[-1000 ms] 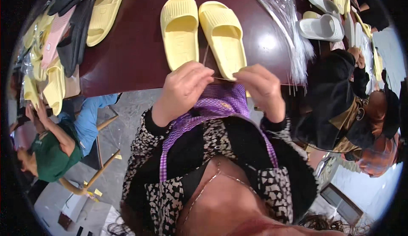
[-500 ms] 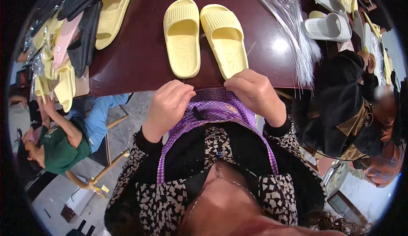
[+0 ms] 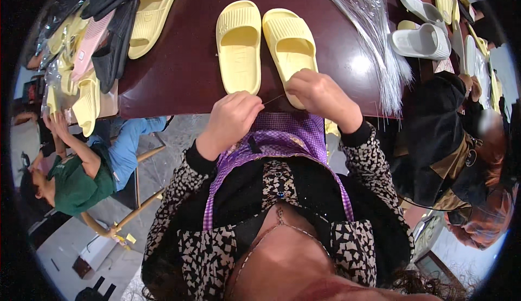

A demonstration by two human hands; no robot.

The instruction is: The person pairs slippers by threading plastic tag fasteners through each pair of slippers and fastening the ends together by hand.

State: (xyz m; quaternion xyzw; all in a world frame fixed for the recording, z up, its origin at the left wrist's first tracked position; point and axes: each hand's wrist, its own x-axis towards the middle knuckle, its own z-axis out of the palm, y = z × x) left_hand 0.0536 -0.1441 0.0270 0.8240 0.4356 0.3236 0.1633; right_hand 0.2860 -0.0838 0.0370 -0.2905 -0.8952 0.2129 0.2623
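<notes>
A pair of pale yellow slide slippers lies on the dark red table (image 3: 179, 78), toes pointing away from me. The left slipper (image 3: 241, 65) and the right slipper (image 3: 296, 57) sit side by side with a narrow gap. Between my hands runs a thin strand (image 3: 274, 99), pinched at both ends. My left hand (image 3: 230, 119) is closed on one end, just below the left slipper's heel. The other end is in the closed fingers of my right hand (image 3: 324, 97), which covers part of the right slipper's heel.
A bundle of clear thin plastic strands (image 3: 374, 40) lies to the right. Grey slippers (image 3: 420, 42) are farther right. Black slippers (image 3: 116, 40), a pink one (image 3: 92, 46) and yellow ones (image 3: 154, 13) crowd the left. Co-workers sit on both sides, one in a green shirt (image 3: 81, 179).
Both hands have risen slightly toward the slippers, and the left has also shifted right. The strand between them now slants up to the right. The whole view has shifted a little.
</notes>
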